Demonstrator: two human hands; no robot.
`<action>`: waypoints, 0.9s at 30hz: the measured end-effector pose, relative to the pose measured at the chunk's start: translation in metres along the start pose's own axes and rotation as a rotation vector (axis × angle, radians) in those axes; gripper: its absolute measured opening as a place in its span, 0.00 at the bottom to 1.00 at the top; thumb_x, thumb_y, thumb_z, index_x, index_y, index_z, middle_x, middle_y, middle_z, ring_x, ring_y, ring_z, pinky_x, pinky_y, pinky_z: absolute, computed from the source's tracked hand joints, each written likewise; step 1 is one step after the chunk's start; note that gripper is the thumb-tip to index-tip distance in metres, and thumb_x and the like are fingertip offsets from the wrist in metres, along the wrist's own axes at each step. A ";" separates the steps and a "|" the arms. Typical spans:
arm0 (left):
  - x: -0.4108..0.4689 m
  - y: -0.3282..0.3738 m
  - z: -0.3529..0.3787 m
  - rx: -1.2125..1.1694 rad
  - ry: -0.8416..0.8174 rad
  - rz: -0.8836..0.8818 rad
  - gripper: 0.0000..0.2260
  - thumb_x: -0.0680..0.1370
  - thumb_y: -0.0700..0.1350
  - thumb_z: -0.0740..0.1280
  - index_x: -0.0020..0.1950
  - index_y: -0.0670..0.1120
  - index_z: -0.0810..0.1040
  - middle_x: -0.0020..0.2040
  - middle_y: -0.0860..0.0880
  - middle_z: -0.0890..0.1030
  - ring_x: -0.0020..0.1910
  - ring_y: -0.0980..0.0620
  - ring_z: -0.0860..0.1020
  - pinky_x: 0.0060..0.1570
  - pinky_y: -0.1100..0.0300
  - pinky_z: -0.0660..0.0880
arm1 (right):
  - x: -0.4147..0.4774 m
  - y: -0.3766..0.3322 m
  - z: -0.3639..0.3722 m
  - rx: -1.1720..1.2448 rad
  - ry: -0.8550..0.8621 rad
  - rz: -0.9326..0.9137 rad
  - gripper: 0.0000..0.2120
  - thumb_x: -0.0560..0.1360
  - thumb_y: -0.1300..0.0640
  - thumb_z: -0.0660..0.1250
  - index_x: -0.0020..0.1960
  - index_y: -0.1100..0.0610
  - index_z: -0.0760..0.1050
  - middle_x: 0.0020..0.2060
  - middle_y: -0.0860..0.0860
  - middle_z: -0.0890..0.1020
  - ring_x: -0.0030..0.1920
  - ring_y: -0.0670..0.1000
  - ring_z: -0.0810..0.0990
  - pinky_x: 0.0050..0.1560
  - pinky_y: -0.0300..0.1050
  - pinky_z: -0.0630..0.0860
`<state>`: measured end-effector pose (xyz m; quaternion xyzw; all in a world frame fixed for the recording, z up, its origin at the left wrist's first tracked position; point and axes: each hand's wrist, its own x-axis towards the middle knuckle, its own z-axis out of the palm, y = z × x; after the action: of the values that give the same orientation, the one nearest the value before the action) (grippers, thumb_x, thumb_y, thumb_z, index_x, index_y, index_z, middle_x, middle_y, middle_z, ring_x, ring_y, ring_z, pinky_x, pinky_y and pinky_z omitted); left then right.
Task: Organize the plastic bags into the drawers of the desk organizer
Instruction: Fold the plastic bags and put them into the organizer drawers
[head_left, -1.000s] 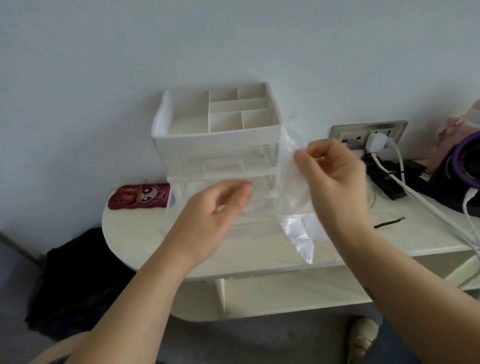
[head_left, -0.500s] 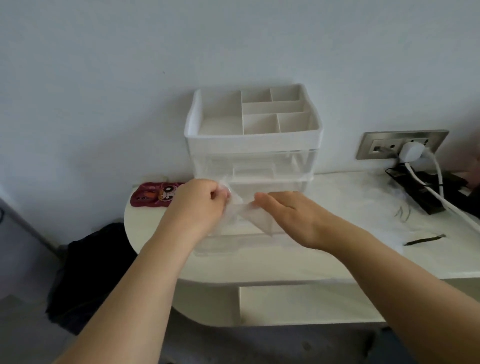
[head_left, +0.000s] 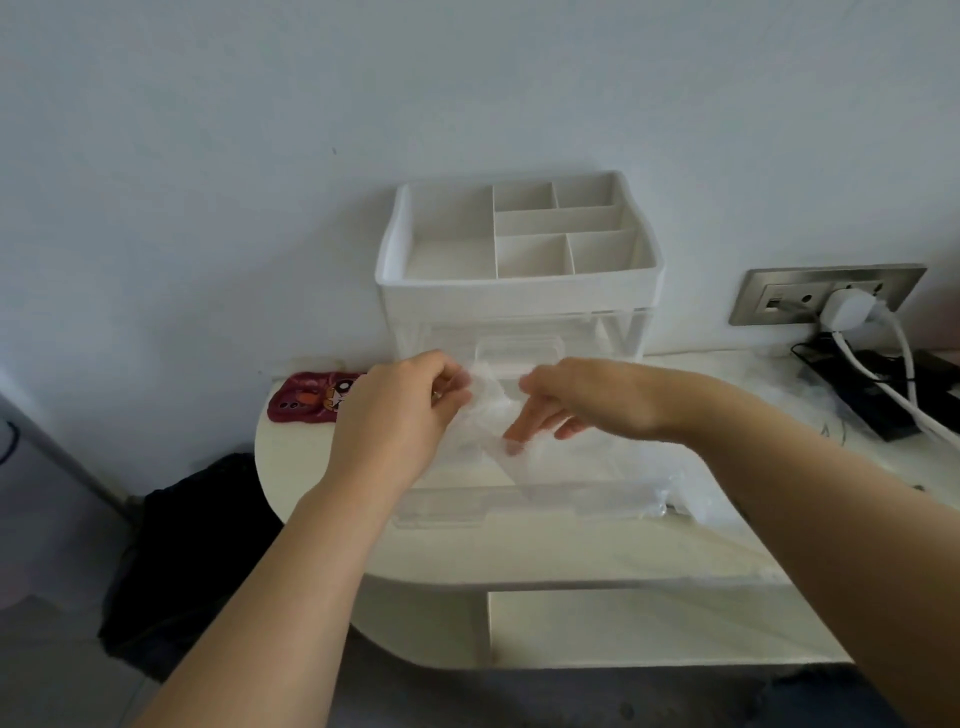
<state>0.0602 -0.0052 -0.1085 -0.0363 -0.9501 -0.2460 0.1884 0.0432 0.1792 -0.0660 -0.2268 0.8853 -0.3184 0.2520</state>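
Two hands pinch one clear plastic bag (head_left: 488, 415) over the one pulled-out drawer (head_left: 519, 501): left hand (head_left: 400, 415) fingers closed on its edge, right hand (head_left: 587, 397) fingertips pressing it. Behind stands one desk organizer (head_left: 519, 296) with five top compartments.

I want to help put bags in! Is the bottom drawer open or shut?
Open. The bottom drawer sticks out well in front of the desk organizer, and both hands hold a plastic bag over it.

You're in a home room: a rounded white desk (head_left: 322, 467) against a plain wall, a steel wall socket (head_left: 769, 299) at 2 o'clock, a cartoon-printed red phone case (head_left: 311, 397) at 9 o'clock.
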 end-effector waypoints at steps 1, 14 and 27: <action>-0.001 -0.001 0.000 0.031 0.007 0.015 0.03 0.75 0.51 0.69 0.47 0.54 0.79 0.39 0.60 0.79 0.39 0.59 0.75 0.38 0.61 0.69 | 0.002 0.003 0.003 -0.122 -0.007 0.037 0.24 0.82 0.49 0.46 0.59 0.56 0.79 0.59 0.48 0.79 0.60 0.50 0.75 0.63 0.43 0.68; 0.004 0.025 -0.013 0.055 -0.330 0.116 0.11 0.78 0.43 0.66 0.58 0.53 0.79 0.52 0.57 0.81 0.47 0.62 0.78 0.44 0.75 0.69 | 0.007 0.018 0.012 -0.345 0.065 0.123 0.23 0.80 0.49 0.49 0.58 0.65 0.74 0.57 0.57 0.78 0.58 0.58 0.75 0.61 0.52 0.71; 0.016 0.029 0.017 0.224 -0.847 0.111 0.22 0.75 0.54 0.69 0.67 0.56 0.68 0.73 0.51 0.64 0.70 0.50 0.65 0.63 0.59 0.64 | 0.009 0.006 0.004 -0.440 0.118 0.043 0.21 0.82 0.48 0.52 0.48 0.56 0.81 0.44 0.52 0.81 0.38 0.47 0.76 0.38 0.37 0.68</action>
<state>0.0441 0.0282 -0.1030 -0.1644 -0.9610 -0.0943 -0.2016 0.0373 0.1768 -0.0752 -0.2383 0.9512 -0.1250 0.1509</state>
